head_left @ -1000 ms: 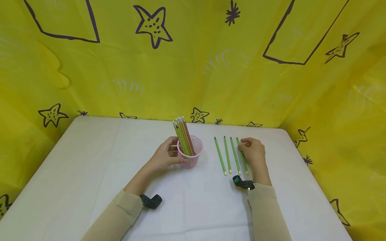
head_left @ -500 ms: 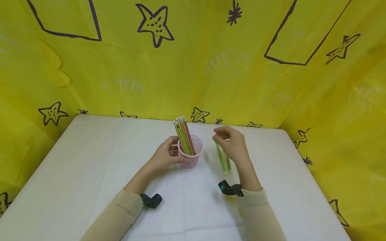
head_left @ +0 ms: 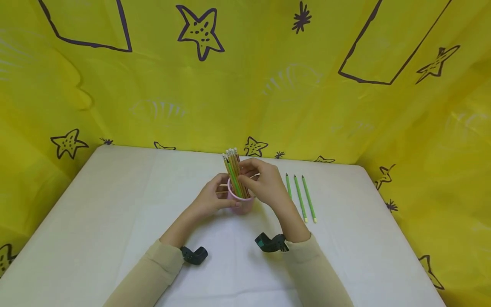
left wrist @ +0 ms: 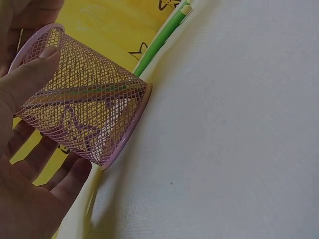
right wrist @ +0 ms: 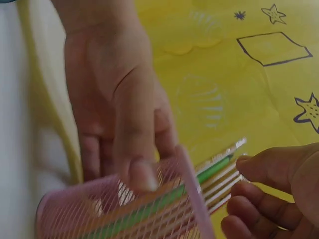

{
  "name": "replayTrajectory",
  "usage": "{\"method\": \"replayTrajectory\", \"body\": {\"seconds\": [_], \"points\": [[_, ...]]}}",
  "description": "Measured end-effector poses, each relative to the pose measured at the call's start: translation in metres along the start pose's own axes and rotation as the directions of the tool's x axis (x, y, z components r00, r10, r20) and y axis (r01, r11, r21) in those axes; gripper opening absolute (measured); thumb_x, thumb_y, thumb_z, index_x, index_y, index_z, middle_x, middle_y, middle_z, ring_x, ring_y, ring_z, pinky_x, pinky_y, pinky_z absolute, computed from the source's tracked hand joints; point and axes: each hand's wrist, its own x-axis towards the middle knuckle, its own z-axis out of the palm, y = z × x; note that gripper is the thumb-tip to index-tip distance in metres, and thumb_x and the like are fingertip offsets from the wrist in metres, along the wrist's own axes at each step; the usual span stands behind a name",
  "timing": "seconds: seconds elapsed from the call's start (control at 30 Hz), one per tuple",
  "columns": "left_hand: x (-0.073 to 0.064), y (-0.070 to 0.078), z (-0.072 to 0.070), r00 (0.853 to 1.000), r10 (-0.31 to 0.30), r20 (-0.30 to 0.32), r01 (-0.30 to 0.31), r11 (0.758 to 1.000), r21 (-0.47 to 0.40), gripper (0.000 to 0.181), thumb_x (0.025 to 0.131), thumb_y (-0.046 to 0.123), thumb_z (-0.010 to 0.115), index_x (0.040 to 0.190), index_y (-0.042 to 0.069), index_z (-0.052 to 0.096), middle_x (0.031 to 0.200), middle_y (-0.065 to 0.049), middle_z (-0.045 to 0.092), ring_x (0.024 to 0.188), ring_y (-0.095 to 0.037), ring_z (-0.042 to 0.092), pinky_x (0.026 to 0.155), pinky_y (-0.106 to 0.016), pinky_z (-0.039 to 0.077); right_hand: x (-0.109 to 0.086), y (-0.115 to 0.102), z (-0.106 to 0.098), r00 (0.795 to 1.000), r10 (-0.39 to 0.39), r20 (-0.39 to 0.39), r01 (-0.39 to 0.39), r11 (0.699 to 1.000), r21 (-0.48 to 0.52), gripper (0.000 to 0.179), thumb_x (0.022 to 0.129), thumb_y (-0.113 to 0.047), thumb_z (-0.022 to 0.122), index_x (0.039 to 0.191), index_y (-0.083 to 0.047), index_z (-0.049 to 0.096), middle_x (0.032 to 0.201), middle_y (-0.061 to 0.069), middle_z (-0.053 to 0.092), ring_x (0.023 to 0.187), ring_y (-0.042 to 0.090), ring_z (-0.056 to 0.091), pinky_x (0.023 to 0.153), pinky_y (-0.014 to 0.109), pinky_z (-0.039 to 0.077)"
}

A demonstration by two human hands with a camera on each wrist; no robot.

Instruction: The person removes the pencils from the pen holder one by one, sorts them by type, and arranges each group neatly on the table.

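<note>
My left hand [head_left: 208,199] grips a pink mesh pencil cup [left wrist: 84,89], thumb on the near side and fingers around the other. The cup stands upright on the table. Several pencils [head_left: 231,170] lean in it, natural-wood coloured and reddish, with a green pencil [head_left: 233,179] tip up among them. My right hand [head_left: 264,181] is at the cup's right rim, its bent fingertips at the pencils' upper ends; whether it pinches one I cannot tell. In the right wrist view, the fingertips [right wrist: 243,167] come close to the pencil ends.
To the right of my right hand, three green pencils [head_left: 301,198] with black tips lie side by side on the white-covered table [head_left: 96,221]. A yellow curtain [head_left: 238,85] with drawn stars hangs behind and at both sides.
My right hand has left the rightmost green pencil and moved left over the row to the cup's pencils. The left hand and cup have hardly moved.
</note>
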Motion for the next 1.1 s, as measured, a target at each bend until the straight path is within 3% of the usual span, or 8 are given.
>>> {"method": "replayTrajectory", "body": {"seconds": [0.2,0.43,0.63,0.87,1.1], "points": [[0.001,0.0,0.002,0.999,0.025,0.028,-0.025,1.0,0.0,0.075,0.079,0.011,0.085,0.142,0.011,0.044,0.143,-0.013,0.051,0.128,-0.035,0.055,0.106,-0.047,0.048,0.008,-0.008,0.013,0.999,0.028,-0.015,-0.029,0.997,-0.064,0.029,0.088,-0.013,0.075,0.117,-0.011,0.07,0.097,0.0,0.072,0.085,0.014,0.067,0.075,0.03,0.059],[0.003,0.0,0.003,0.999,0.025,0.02,-0.025,1.0,-0.011,0.073,0.078,0.013,0.086,0.14,0.015,0.047,0.14,-0.008,0.054,0.126,-0.031,0.057,0.105,-0.044,0.049,0.007,-0.008,0.025,0.994,0.07,-0.084,-0.082,0.985,-0.151,0.028,0.086,-0.014,0.077,0.113,-0.012,0.07,0.087,-0.003,0.069,0.077,0.012,0.065,0.068,0.03,0.056],[0.001,-0.001,0.001,0.999,0.033,0.02,-0.033,0.999,0.002,0.071,0.079,0.011,0.085,0.139,0.013,0.047,0.14,-0.011,0.054,0.126,-0.033,0.057,0.106,-0.045,0.049,0.008,-0.009,0.034,0.989,0.089,-0.115,-0.112,0.971,-0.211,0.027,0.086,-0.019,0.079,0.108,-0.012,0.066,0.083,-0.003,0.068,0.075,0.012,0.065,0.067,0.031,0.057],[0.0,-0.003,-0.001,1.0,0.026,0.002,-0.026,1.0,0.011,0.068,0.079,0.01,0.083,0.138,0.013,0.047,0.141,-0.012,0.053,0.125,-0.034,0.058,0.106,-0.048,0.048,0.012,-0.009,0.043,0.983,0.098,-0.154,-0.138,0.951,-0.276,0.031,0.088,-0.023,0.075,0.115,-0.011,0.064,0.083,0.0,0.066,0.07,0.016,0.06,0.059,0.031,0.05],[0.001,-0.003,-0.002,1.0,0.025,-0.005,-0.025,0.999,0.029,0.07,0.079,0.01,0.083,0.139,0.011,0.047,0.139,-0.013,0.054,0.125,-0.035,0.057,0.107,-0.049,0.047,0.012,-0.01,0.049,0.98,0.078,-0.185,-0.139,0.929,-0.343,0.028,0.086,-0.023,0.071,0.111,-0.011,0.066,0.087,0.006,0.066,0.071,0.018,0.058,0.06,0.033,0.048]]}}
